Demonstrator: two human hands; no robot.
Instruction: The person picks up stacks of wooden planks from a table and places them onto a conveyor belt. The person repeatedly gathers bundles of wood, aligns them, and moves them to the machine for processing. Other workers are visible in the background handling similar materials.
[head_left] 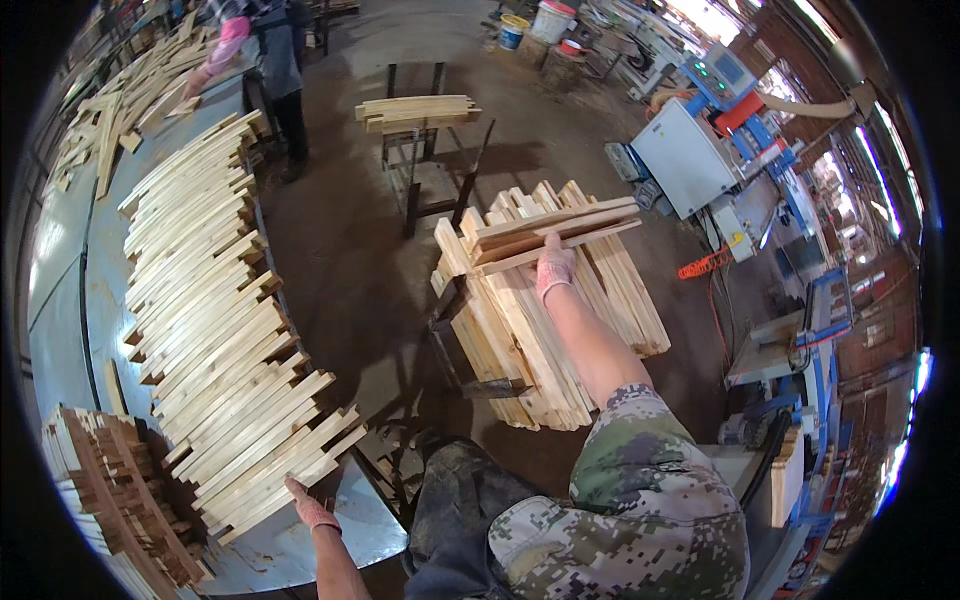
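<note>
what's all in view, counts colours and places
strip row: many, pale, on left table
loose strips: many, pale, upper left
end stack: one, brownish, lower left
co-worker: one, pink sleeve, upper left
small stack: one, pale, on far stand
large stack: one, pale, centre
upper boards: at least two, brownish, above large stack
buckets: two, blue and white, top
machinery: uncounted, blue and white, right
coiled hose: one, orange, right
right hand: one, pinkish glove, at upper boards
left hand: one, pinkish glove, by row's near end

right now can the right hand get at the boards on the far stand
Likely not: the right hand is on crosswise boards over the near pile, and the far boards sit well beyond that pile.
</note>
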